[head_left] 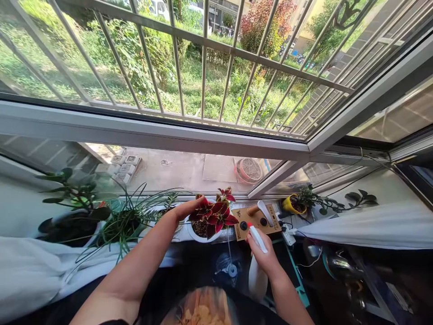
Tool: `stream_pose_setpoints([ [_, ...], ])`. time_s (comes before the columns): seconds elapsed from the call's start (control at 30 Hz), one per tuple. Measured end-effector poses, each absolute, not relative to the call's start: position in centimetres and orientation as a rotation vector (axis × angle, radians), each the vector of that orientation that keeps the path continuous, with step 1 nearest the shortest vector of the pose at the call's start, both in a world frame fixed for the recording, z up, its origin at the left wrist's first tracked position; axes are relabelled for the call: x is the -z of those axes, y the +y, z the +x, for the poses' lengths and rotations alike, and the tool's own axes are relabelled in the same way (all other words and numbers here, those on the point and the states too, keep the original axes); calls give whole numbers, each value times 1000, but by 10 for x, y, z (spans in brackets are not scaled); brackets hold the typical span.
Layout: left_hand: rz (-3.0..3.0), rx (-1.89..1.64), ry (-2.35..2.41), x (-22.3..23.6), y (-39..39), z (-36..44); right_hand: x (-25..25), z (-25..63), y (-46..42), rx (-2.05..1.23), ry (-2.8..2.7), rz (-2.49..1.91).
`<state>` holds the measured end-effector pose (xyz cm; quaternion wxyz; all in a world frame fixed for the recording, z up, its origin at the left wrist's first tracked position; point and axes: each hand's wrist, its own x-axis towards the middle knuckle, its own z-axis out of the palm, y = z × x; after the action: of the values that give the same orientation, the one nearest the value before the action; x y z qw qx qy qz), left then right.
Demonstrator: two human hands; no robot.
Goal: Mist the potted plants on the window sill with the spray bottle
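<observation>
A potted coleus with dark red leaves edged in green stands on the windowsill in a white pot. My left hand reaches to its left side and touches the leaves; its fingertips are hidden among them. In my right hand is a white spray bottle, gripped around its neck with the red nozzle pointing at the plant. The bottle's body hangs below the hand, partly hidden by it.
Other potted plants line the sill: a spiky green plant, a broad-leaved one and one in a yellow pot. A cardboard box lies to the right, beside a power strip. Window glass and white curtains bound the space.
</observation>
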<state>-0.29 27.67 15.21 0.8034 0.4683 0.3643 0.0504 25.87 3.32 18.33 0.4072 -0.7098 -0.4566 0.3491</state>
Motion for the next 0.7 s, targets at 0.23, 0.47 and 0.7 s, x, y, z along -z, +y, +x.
stream_pose_setpoints([
  [0.23,980,-201,807,-140,282,-3,-183,261,32,-870,-1174,-1786],
  [0.47,893,-349,790,-117,292,-3,-177,260,17,-893,-1242,-1744],
  [0.7,962,-481,1077,-121,276,-19,-131,247,-6,-852,-1458,-1643],
])
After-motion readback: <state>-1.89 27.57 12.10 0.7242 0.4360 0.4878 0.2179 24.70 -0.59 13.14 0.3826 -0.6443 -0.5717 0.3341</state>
